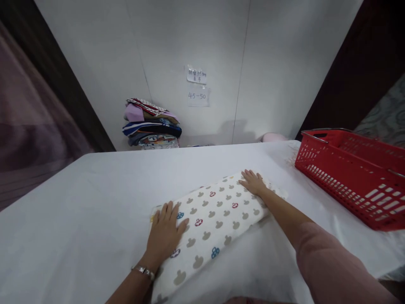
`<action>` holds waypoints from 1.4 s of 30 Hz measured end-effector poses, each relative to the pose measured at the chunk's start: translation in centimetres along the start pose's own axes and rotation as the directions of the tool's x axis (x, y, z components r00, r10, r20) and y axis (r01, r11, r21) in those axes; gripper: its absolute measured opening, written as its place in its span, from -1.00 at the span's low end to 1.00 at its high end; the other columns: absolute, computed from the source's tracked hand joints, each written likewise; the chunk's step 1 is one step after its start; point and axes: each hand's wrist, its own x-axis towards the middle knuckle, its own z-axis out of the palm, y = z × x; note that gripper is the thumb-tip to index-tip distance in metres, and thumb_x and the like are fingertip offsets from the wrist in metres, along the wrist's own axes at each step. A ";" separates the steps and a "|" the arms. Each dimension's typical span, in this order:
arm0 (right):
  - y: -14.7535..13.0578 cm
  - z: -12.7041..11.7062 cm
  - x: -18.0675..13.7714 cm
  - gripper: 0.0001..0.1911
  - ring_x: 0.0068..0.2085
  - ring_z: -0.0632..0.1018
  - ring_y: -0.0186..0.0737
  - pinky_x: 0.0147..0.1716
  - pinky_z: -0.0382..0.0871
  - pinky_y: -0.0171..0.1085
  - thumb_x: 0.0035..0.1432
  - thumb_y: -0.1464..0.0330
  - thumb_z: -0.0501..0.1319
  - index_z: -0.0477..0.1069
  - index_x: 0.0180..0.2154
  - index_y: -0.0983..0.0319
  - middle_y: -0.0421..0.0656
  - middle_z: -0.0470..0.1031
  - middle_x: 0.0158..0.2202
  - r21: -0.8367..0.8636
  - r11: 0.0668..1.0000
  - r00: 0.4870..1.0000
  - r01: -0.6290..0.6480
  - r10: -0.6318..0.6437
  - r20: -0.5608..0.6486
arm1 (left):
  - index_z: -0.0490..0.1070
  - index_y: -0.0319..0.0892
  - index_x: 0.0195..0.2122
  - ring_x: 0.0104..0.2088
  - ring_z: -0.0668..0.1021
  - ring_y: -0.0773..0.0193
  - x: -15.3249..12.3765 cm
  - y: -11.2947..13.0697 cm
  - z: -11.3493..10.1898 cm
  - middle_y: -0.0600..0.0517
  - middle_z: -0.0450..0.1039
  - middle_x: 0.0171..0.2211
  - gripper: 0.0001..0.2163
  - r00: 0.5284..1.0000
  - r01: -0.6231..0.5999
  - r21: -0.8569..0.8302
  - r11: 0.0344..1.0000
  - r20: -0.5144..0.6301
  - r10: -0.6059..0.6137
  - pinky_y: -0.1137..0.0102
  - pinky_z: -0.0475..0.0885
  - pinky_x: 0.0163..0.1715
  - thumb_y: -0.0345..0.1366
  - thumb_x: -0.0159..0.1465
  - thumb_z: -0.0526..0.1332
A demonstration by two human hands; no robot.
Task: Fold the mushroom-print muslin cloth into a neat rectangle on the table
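A folded white cloth (218, 213) printed with grey, red and blue mushrooms lies at a slant on the white-covered table. My left hand (166, 234) rests flat on its left end, fingers spread. On the far right end of the cloth lies my right hand (253, 183), also flat with its fingers apart. Both hands press on the top of the fabric and neither grips it. What lies under the folds is hidden.
A red plastic basket (348, 177) with metal handles stands at the table's right side. Beyond the back edge of the table (95, 202) is a stack of folded fabrics (153, 126). Handwritten paper signs (198, 97) hang on the wall behind. A pink curtain (34, 114) hangs at left.
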 end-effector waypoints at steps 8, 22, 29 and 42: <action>0.5 0.1 0.7 -0.34 0.33 -0.10 -0.05 0.23 -0.27 0.06 0.25 0.02 -0.15 0.00 0.28 0.17 -0.08 -0.13 0.35 0.087 0.995 0.998 0.050 -0.051 0.020 | 0.20 -0.22 0.19 0.25 0.17 -0.03 0.0 0.1 -0.1 -0.16 0.16 0.23 -0.44 1.000 0.001 0.018 1.000 -0.006 -0.001 0.04 0.06 0.20 -0.01 0.26 -0.05; 8.1 0.5 -6.4 -0.45 0.30 0.06 -0.06 0.21 0.00 -0.09 0.26 0.07 -0.08 0.14 0.23 0.07 -0.19 -0.01 0.33 0.080 0.995 0.998 -0.060 0.061 -0.010 | 0.17 -0.27 0.21 0.27 0.12 -0.02 0.0 0.6 -0.7 -0.19 0.08 0.26 -0.43 0.999 0.019 0.016 1.000 0.046 -0.020 0.06 0.02 0.21 -0.01 0.29 -0.06; 7.8 0.0 -7.2 -0.40 0.26 0.17 -0.05 0.19 0.06 -0.14 0.25 0.09 -0.09 0.16 0.22 0.23 -0.06 0.07 0.30 0.147 0.981 0.987 -0.125 0.139 -0.083 | 0.19 -0.20 0.20 0.28 0.09 0.03 -0.1 0.4 -2.0 -0.16 0.01 0.29 -0.50 0.995 0.083 -0.184 0.979 0.064 -0.073 0.08 0.02 0.22 -0.06 0.30 -0.01; 11.0 -0.8 -7.7 -0.26 -0.21 0.56 0.11 -0.32 0.45 -0.13 -0.13 -0.03 0.29 0.43 -0.05 0.40 0.17 0.52 -0.15 0.321 0.822 0.872 -0.470 0.488 0.026 | 0.09 -0.09 0.25 0.27 0.13 0.01 -9.2 3.3 -5.6 -0.05 0.04 0.29 -0.35 0.907 -0.310 -0.284 0.907 0.197 0.371 0.02 0.01 0.23 -0.06 0.15 0.21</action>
